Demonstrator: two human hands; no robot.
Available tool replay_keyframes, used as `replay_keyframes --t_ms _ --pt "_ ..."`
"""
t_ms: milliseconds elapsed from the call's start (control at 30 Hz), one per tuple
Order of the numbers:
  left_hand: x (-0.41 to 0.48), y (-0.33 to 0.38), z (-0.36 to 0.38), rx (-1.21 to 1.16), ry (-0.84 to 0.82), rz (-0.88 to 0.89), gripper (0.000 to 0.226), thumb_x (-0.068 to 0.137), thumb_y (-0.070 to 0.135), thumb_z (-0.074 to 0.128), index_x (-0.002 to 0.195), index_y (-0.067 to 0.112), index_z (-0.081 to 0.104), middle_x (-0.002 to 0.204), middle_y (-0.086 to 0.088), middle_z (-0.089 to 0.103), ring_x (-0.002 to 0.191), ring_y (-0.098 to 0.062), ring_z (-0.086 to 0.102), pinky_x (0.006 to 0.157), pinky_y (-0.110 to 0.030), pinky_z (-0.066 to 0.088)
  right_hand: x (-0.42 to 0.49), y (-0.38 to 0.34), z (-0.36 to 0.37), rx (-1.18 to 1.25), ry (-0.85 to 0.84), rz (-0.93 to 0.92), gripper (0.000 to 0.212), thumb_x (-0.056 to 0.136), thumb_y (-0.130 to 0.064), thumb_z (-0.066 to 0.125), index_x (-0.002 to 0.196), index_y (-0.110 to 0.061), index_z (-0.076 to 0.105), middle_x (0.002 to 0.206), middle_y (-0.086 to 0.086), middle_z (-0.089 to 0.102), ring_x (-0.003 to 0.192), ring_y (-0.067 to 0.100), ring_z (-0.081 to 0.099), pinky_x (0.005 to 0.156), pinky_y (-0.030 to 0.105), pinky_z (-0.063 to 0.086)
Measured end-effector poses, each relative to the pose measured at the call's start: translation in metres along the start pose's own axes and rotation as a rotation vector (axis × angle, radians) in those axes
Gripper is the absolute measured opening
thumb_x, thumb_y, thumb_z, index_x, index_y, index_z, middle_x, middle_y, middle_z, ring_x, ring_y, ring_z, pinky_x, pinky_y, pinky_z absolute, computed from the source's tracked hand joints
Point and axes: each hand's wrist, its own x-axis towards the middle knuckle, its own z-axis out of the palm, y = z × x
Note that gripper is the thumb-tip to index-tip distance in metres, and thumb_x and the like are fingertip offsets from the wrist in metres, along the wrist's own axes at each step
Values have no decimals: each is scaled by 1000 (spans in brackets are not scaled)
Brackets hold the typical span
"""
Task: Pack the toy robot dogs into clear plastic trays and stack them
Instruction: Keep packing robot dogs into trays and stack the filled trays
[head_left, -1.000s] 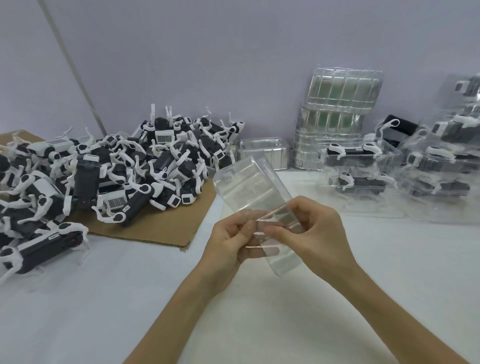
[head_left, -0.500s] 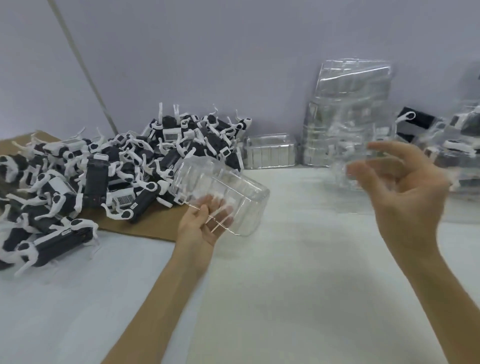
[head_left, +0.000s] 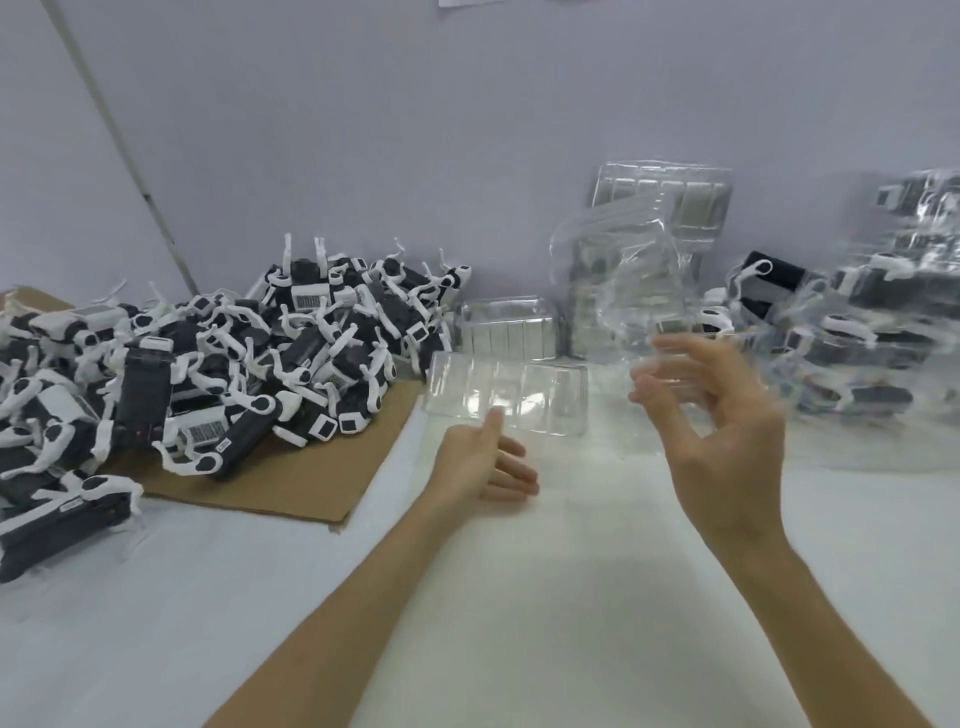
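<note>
Clear tray (head_left: 506, 397) flat on the white desk (head_left: 571, 571), just beyond the left hand (head_left: 488, 462); fingers relaxed and loosely spread, holding nothing, thumb tip at the tray's near edge. Up and to the right, right hand (head_left: 722, 415) raised off the desk, fingers curled, pinching the lower edge of a second tray (head_left: 618, 286), blurred. Left of the left hand, toy robot dogs (head_left: 234, 364) heaped on cardboard (head_left: 291, 483). Beyond the right hand, empty trays (head_left: 691, 202) stacked by the wall; to its right, packed trays (head_left: 883, 332).

Open left hand (head_left: 488, 462), raised half-curled right hand (head_left: 727, 421)
</note>
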Motion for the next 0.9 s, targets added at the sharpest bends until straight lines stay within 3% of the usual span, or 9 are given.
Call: replay_keyframes --t_ms 33,100,167,267,400,500,633,767,900 --pt "3 2 5 146 -42 0 56 106 40 40 83 -5 65 72 -21 73 65 -33 74 55 -33 61 -1 0 0 -9 -7 -1 26 91 -13 71 116 -17 64 96 -7 71 92 12 70 84 18 52" --pt "6 4 9 201 -108 11 54 105 39 43 77 -3 63 70 -19 73 66 -32 74 56 -32 61 -1 -1 1 -36 -28 -2 29 90 -18 70 118 -17 64 95 -9 72 93 8 69 86 14 49" --pt "6 5 7 80 -145 55 49 106 36 42 81 0 63 74 -18 74 69 -31 75 57 -31 60 -1 -3 0 -86 -70 -31 30 91 -23 71 120 -19 64 95 -12 71 93 4 68 89 17 47" --pt "-1 2 -11 -118 -134 97 47 107 37 39 93 1 66 82 -17 75 74 -30 74 61 -31 59 -5 -5 2 -224 -192 -140 35 85 -24 70 120 -26 64 94 -19 69 96 -1 64 98 32 41" --pt "-16 -1 -56 -375 -148 136 48 106 44 29 110 9 62 102 -19 73 81 -30 74 67 -36 62 -16 -7 13 -411 -407 -287 34 81 -23 75 114 -30 71 99 -19 69 95 7 63 101 30 31" --pt "-21 -7 -85 -417 -128 146 59 103 55 24 133 17 57 122 -14 69 99 -30 70 78 -41 58 -28 -8 25 -498 -534 -314 37 76 -15 83 108 -31 74 98 -17 71 92 12 64 100 33 31" --pt "-21 -14 -104 -450 -42 174 60 102 54 26 137 13 54 124 -9 69 111 -32 66 98 -50 47 -38 -9 33 -531 -655 -245 37 76 -13 81 107 -34 74 93 -19 69 90 13 61 103 32 26" --pt "-22 -15 -100 -273 -44 217 61 93 60 45 135 16 55 128 0 67 120 -25 62 101 -47 47 -42 -14 34 -552 -729 -122 27 85 -36 60 111 -38 70 88 -21 64 93 5 55 109 31 20" --pt "-26 -20 -82 -68 1 282 36 85 40 66 119 25 64 118 8 70 117 -16 63 87 -32 52 -45 -19 39 -584 -760 -20 58 89 -65 17 114 -42 64 83 -19 63 91 2 50 106 28 18"
